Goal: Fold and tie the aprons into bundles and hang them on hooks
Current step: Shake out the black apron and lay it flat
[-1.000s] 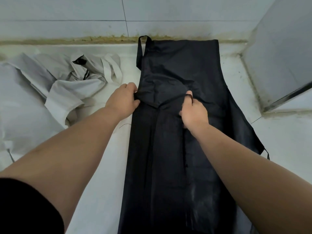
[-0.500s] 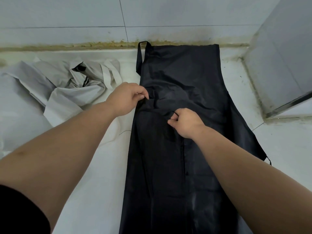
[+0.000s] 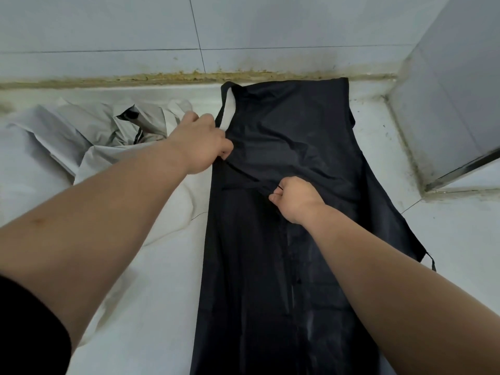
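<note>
Pale heap [image 3: 89, 136]: crumpled light-grey cloth at the far left of the surface [image 3: 454, 239], its near part spreading under the left forearm; it lies just beside the black apron's left edge.
Left hand [image 3: 201, 146]: clenched on the left edge of the black apron [image 3: 284, 253], close to the neck strap [image 3: 226, 104].
Black apron: laid lengthwise from the near edge to the back wall [image 3: 270, 28], top end touching the grimy seam [image 3: 189, 77].
Right hand [image 3: 293, 197]: pinching a raised fold at the apron's middle, thumb and fingers curled.
Side tie [image 3: 432, 262]: trails off the apron's right corner onto the surface.
Right block [image 3: 454, 90]: a grey panel with a metal lower edge closes the far right corner.
Open room: bare white surface right of the apron, near the tie.
</note>
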Demonstrator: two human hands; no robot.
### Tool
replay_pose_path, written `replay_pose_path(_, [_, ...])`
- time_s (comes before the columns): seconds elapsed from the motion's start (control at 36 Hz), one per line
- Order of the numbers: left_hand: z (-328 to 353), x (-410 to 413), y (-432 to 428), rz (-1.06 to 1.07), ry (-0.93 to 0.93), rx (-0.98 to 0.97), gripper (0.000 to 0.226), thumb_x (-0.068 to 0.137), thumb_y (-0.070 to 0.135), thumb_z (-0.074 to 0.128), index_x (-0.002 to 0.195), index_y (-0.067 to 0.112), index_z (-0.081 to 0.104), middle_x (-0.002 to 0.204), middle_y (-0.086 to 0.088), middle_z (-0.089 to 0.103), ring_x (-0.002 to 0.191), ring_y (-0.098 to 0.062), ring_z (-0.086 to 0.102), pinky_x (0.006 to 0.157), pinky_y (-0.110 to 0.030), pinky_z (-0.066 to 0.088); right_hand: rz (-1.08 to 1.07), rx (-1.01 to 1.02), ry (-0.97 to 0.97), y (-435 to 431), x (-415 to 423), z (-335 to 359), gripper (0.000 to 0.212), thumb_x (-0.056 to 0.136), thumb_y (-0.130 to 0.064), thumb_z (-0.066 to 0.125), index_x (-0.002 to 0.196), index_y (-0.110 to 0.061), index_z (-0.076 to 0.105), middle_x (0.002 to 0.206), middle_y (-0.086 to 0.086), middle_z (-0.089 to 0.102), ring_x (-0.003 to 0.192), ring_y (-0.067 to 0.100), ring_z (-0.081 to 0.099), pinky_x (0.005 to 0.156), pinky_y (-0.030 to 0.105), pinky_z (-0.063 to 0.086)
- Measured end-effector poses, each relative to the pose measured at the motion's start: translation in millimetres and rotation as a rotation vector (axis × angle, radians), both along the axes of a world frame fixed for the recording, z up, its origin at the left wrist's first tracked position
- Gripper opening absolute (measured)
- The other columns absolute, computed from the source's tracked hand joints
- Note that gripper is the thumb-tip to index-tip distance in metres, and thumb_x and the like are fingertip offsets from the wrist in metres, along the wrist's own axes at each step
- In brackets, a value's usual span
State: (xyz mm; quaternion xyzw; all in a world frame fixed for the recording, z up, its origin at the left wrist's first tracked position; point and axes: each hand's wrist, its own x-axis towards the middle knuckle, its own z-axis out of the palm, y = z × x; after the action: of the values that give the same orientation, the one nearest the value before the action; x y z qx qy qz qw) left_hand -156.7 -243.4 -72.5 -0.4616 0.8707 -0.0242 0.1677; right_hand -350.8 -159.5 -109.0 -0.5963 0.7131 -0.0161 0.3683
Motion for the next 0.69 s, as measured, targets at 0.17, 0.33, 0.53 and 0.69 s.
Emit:
replay_pose_path(0.17, [-19, 2, 29, 0.213, 0.175, -0.070, 0.045, 0.095, 0.013, 0.046, 0.138, 0.026, 0.045, 0.143, -0.004, 0.038, 0.127, -0.032, 0.034, 0.102, -0.043, 0.029, -0.029, -0.038, -0.019, 5, -2, 0, 0.025, 0.099, -0.027, 0.047, 0.084, -0.009, 0.055, 0.089, 0.005, 0.058, 0.087, 0.021, 0.054, 0.072, 0.025, 0.038])
replay_pose_path(0.33, [-35, -5, 65, 0.339, 0.636, 0.123, 0.035, 0.094, 0.020, 0.053, 0.129, 0.015, 0.058, 0.126, -0.010, 0.053, 0.117, -0.028, 0.049, 0.101, -0.037, 0.040, -0.382, -0.036, -0.384, 4, -11, 5, 0.027, 0.100, -0.032, 0.041, 0.095, -0.011, 0.057, 0.091, 0.008, 0.059, 0.072, 0.019, 0.054, 0.056, 0.031, 0.051])
replay_pose_path(0.53, [-34, -23, 89, 0.475, 0.577, 0.342, 0.050, 0.098, 0.053, 0.032, 0.123, 0.020, 0.061, 0.128, -0.004, 0.052, 0.121, -0.023, 0.048, 0.101, -0.035, 0.038, -0.637, -0.075, -0.677, 12, -27, 26, 0.022, 0.097, -0.027, 0.047, 0.077, -0.019, 0.050, 0.074, 0.000, 0.054, 0.054, 0.011, 0.042, 0.044, 0.021, 0.038])
replay_pose_path(0.69, [-15, -41, 106, 0.577, 1.008, 0.480, 0.083, 0.080, 0.048, 0.067, 0.149, 0.032, 0.024, 0.131, 0.011, 0.047, 0.115, -0.009, 0.049, 0.101, -0.030, 0.040, -0.279, 0.057, -0.786, 28, -26, 48, 0.044, 0.091, -0.002, 0.049, 0.132, -0.016, 0.053, 0.128, -0.003, 0.054, 0.115, 0.013, 0.050, 0.089, 0.030, 0.051])
